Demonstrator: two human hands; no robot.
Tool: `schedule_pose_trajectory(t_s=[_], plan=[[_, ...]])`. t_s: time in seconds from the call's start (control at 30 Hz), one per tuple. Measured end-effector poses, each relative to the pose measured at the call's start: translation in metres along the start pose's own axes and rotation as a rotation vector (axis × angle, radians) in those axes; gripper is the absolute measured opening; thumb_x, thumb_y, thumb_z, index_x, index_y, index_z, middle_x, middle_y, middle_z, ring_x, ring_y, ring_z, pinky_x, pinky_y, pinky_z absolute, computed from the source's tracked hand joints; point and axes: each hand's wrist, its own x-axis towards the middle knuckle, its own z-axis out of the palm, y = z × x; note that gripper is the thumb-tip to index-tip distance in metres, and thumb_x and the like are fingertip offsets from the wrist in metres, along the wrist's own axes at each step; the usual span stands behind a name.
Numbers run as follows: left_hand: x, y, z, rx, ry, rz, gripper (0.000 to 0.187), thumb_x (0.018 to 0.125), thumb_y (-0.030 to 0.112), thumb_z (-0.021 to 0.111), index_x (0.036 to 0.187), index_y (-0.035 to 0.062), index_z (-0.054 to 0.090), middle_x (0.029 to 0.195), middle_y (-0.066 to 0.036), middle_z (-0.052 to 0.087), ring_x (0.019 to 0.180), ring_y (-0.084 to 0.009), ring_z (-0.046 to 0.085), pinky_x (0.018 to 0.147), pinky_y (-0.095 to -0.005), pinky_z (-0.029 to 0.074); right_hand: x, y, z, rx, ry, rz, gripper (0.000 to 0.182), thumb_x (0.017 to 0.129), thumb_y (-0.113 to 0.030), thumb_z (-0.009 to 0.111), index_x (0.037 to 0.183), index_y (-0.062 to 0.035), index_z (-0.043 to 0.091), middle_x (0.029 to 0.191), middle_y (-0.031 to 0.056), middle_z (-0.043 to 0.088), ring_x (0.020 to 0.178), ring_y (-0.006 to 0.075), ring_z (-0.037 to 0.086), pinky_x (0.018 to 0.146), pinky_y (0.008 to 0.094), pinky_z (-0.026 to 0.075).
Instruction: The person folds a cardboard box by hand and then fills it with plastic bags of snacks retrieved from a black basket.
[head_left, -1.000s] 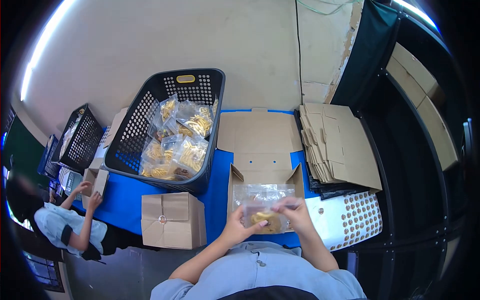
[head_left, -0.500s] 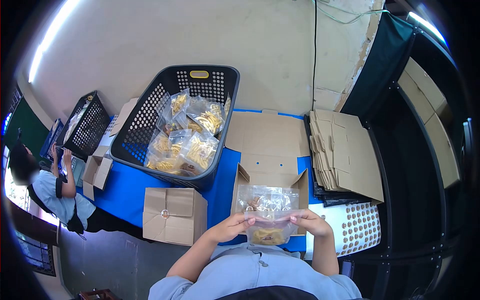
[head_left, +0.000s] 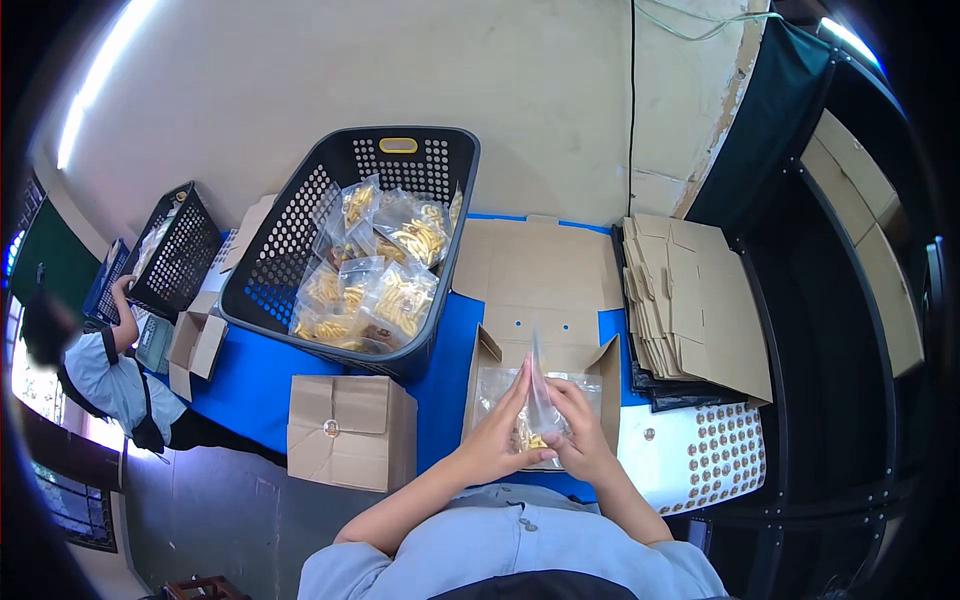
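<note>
Between my left hand point(head_left: 500, 435) and my right hand point(head_left: 580, 430) a clear plastic bag point(head_left: 541, 405) with yellow pieces inside stands on edge, pressed by both palms and fingers. Both hands are above an open cardboard box point(head_left: 610, 380), in which other clear bags point(head_left: 490, 388) lie. The raised lid point(head_left: 530, 265) of the box leans back behind it. Part of the held bag is hidden by my fingers.
A black basket point(head_left: 455, 160) holds several bags of yellow pieces. A closed box point(head_left: 345, 430) stands left of the open one. Right are stacked flat cartons point(head_left: 710, 300) and a sticker sheet point(head_left: 660, 470). Another person point(head_left: 105, 370) stands at far left beside another basket point(head_left: 190, 250).
My hands have come together and turned the bag from facing me to edge-on. The other person's arm has moved up to the far basket.
</note>
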Motion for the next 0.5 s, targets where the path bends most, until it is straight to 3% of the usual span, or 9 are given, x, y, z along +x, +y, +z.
schedule_pose_trajectory(t_s=[0.03, 0.07, 0.13, 0.17, 0.27, 0.3, 0.4, 0.43, 0.5], plan=[[0.000, -0.002, 0.002, -0.001, -0.004, -0.003, 0.092, 0.084, 0.039, 0.068, 0.151, 0.0044, 0.014, 0.153, -0.020, 0.025, 0.142, -0.0308, 0.025, 0.113, -0.0398, 0.025, 0.000, 0.001, 0.000, 0.134, -0.048, 0.122, 0.057, 0.086, -0.035, 0.067, 0.129, -0.0013, 0.051, 0.118, 0.0145, 0.052, 0.111, 0.0283, 0.053, 0.093, 0.0362, 0.042], [0.000, -0.005, 0.004, -0.093, -0.004, -0.041, 0.087, 0.085, 0.040, 0.068, 0.148, 0.0020, 0.023, 0.148, -0.021, 0.033, 0.136, -0.0326, 0.035, 0.112, -0.0405, 0.027, -0.001, 0.006, 0.002, 0.133, -0.046, 0.128, 0.057, 0.086, -0.035, 0.067, 0.129, -0.0013, 0.051, 0.118, 0.0145, 0.052, 0.111, 0.0283, 0.053, 0.093, 0.0362, 0.042], [0.002, -0.004, 0.008, -0.189, -0.008, -0.084, 0.082, 0.085, 0.041, 0.068, 0.145, -0.0004, 0.031, 0.143, -0.022, 0.041, 0.130, -0.0345, 0.044, 0.111, -0.0412, 0.029, 0.004, 0.008, 0.007, 0.202, 0.239, 0.506, 0.054, 0.076, -0.026, 0.079, 0.118, -0.0025, 0.055, 0.115, 0.0117, 0.050, 0.111, 0.0252, 0.052, 0.094, 0.0354, 0.042], [0.003, 0.000, 0.009, -0.224, -0.011, -0.184, 0.071, 0.088, 0.039, 0.064, 0.140, -0.0015, 0.038, 0.137, -0.021, 0.047, 0.126, -0.0337, 0.048, 0.112, -0.0417, 0.028, 0.010, 0.006, 0.009, 0.193, 0.421, 0.488, 0.057, 0.066, -0.017, 0.086, 0.112, -0.0035, 0.055, 0.110, 0.0081, 0.051, 0.108, 0.0201, 0.052, 0.092, 0.0331, 0.043], [0.004, -0.003, 0.008, -0.207, 0.007, -0.231, 0.051, 0.095, 0.035, 0.054, 0.129, -0.0028, 0.052, 0.123, -0.019, 0.059, 0.118, -0.0327, 0.054, 0.112, -0.0431, 0.028, 0.017, 0.015, -0.003, 0.321, 0.336, 0.497, 0.061, 0.063, -0.019, 0.088, 0.112, -0.0029, 0.055, 0.111, 0.0062, 0.050, 0.108, 0.0170, 0.052, 0.088, 0.0298, 0.044], [0.004, -0.006, 0.006, -0.155, 0.022, -0.177, 0.044, 0.098, 0.032, 0.047, 0.123, -0.0030, 0.058, 0.115, -0.018, 0.063, 0.114, -0.0325, 0.057, 0.112, -0.0440, 0.028, 0.016, 0.019, -0.007, 0.323, 0.335, 0.498, 0.061, 0.063, -0.019, 0.088, 0.112, -0.0029, 0.055, 0.111, 0.0062, 0.050, 0.108, 0.0170, 0.052, 0.088, 0.0298, 0.044], [-0.003, -0.024, 0.005, -0.097, 0.036, -0.187, 0.043, 0.101, 0.028, 0.037, 0.119, -0.0021, 0.061, 0.111, -0.019, 0.065, 0.115, -0.0337, 0.055, 0.113, -0.0455, 0.027, 0.008, 0.026, -0.016, 0.711, 0.107, 0.772, 0.020, 0.079, -0.011, 0.076, 0.092, 0.0014, 0.068, 0.093, 0.0073, 0.066, 0.091, 0.0141, 0.060, 0.087, 0.0303, 0.045], [-0.002, -0.024, 0.005, -0.098, 0.035, -0.191, 0.043, 0.101, 0.028, 0.037, 0.119, -0.0021, 0.061, 0.111, -0.019, 0.065, 0.115, -0.0337, 0.055, 0.113, -0.0455, 0.027, 0.008, 0.026, -0.015, 0.656, 0.148, 0.740, 0.015, 0.088, -0.013, 0.068, 0.088, 0.0017, 0.071, 0.082, 0.0070, 0.070, 0.083, 0.0125, 0.061, 0.086, 0.0306, 0.046], [-0.002, -0.022, 0.003, -0.162, 0.041, -0.153, 0.041, 0.101, 0.026, 0.037, 0.124, -0.0020, 0.057, 0.112, -0.020, 0.064, 0.117, -0.0324, 0.054, 0.114, -0.0451, 0.025, 0.005, 0.031, -0.018, 0.641, 0.133, 0.732, 0.019, 0.090, -0.017, 0.066, 0.092, 0.0015, 0.071, 0.083, 0.0072, 0.070, 0.084, 0.0120, 0.061, 0.085, 0.0304, 0.046]])
